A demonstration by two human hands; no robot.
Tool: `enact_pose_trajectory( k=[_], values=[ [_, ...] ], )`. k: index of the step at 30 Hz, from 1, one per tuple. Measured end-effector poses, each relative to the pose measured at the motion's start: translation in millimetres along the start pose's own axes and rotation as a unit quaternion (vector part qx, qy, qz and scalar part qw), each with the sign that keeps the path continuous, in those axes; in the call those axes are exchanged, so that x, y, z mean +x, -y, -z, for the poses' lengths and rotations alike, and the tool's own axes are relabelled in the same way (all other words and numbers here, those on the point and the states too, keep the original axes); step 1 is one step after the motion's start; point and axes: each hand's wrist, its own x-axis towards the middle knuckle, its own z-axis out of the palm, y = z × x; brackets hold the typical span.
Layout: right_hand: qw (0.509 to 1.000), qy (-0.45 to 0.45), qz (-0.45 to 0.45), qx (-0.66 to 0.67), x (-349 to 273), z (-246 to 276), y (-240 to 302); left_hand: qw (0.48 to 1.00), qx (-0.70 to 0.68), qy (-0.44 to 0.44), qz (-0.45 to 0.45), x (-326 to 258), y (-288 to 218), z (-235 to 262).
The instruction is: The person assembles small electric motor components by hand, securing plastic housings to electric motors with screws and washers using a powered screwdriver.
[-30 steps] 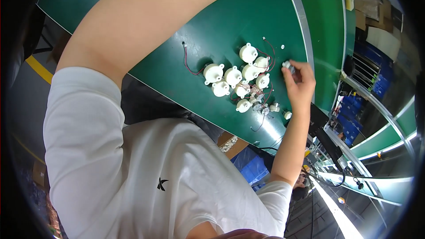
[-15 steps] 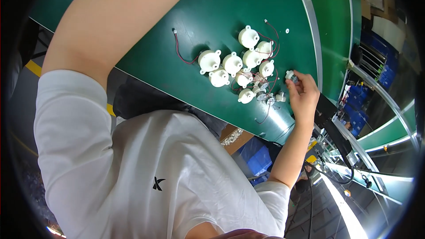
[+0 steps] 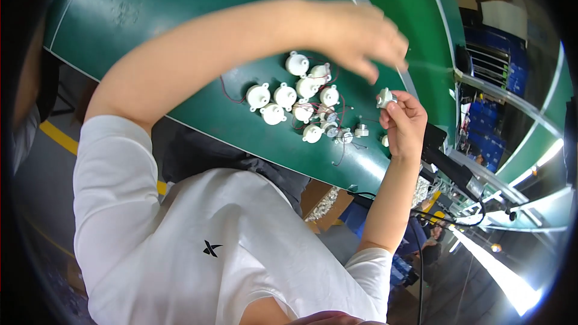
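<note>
The right hand (image 3: 404, 123) pinches a small white motor (image 3: 384, 97) in its fingertip grip above the green bench (image 3: 180, 12), while the left hand (image 3: 355, 35) hovers open-fingered just above it, over a cluster of white motors (image 3: 301, 99) with thin wires lying on the bench.

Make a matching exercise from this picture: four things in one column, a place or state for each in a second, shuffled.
1. left hand
2. right hand
3. cluster of white round parts
4. green table

a. lying together with thin wires
b. fingers spread, holding nothing, above the parts
c. carries the parts
d. pinching one small white part

Pairs: 1-b, 2-d, 3-a, 4-c
</note>
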Motion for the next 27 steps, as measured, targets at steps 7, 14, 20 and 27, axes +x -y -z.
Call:
enact_pose_trajectory(
  k=[7,14,20,27],
  values=[
    [0.998,0.033,-0.015,0.058,-12,-8,-20,0.992,-0.092,0.082,0.017,11,-43,-21],
    [0.881,-0.207,0.330,-0.270,-77,-9,-84,0.971,-0.117,0.194,0.080,8,-58,-21],
    [0.836,-0.474,0.164,-0.224,-90,50,-140,0.974,-0.083,0.198,0.077,11,-53,-27],
    [0.879,-0.402,0.100,-0.235,-60,70,-149,0.967,-0.022,0.115,0.228,13,-26,-2]
  ],
)
